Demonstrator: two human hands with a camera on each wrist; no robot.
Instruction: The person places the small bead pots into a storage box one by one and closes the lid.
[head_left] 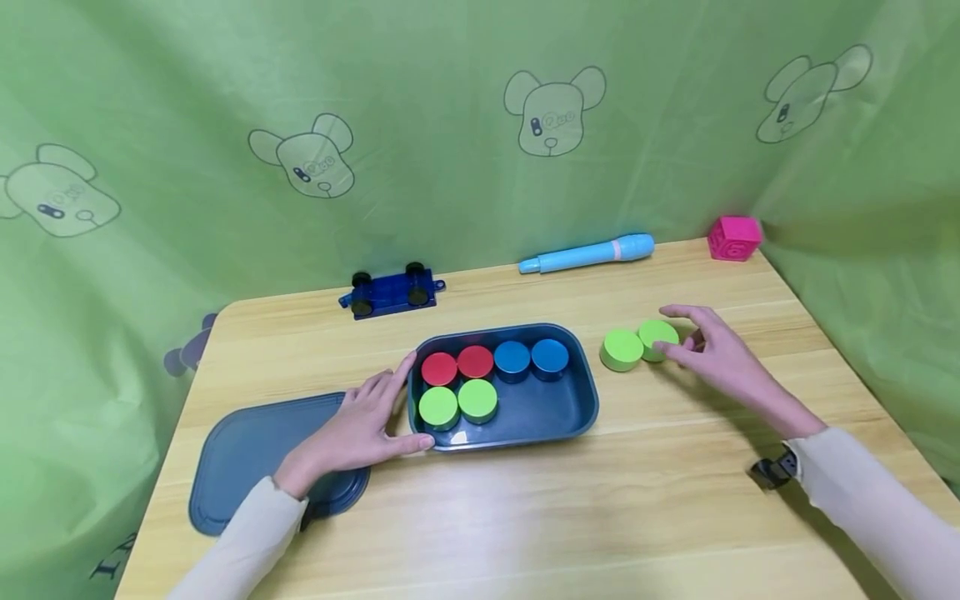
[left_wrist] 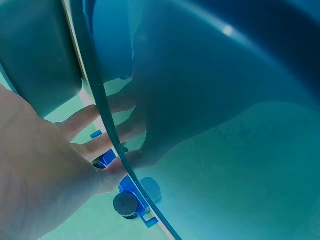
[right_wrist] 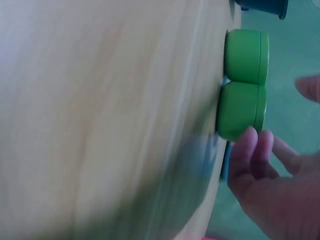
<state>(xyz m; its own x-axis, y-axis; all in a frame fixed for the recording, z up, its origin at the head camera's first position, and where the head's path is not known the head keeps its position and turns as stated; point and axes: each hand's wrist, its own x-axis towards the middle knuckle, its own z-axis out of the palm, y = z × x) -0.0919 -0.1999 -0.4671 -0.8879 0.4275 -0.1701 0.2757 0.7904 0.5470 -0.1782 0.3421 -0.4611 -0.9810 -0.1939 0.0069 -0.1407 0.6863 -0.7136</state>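
Observation:
My left hand (head_left: 363,429) lies spread at the left end of a dark blue open box (head_left: 540,425), its thumb and index finger against the rim. Inside are short round cylinders: two red (head_left: 438,369), two blue (head_left: 550,359) and two lime green (head_left: 477,401). To the right of the box, two more green cylinders stand touching each other, a left one (head_left: 621,350) and a right one (head_left: 658,340). My right hand (head_left: 716,354) is at the right one; in the right wrist view its fingertips (right_wrist: 247,137) meet that cylinder's side, while the thumb is apart.
A flat blue lid (head_left: 262,442) lies left of the box, partly under my left forearm. Along the table's back edge are a blue wheeled toy chassis (head_left: 393,292), a light blue pen-shaped thing (head_left: 588,253) and a pink cube (head_left: 735,238). A green curtain hangs behind.

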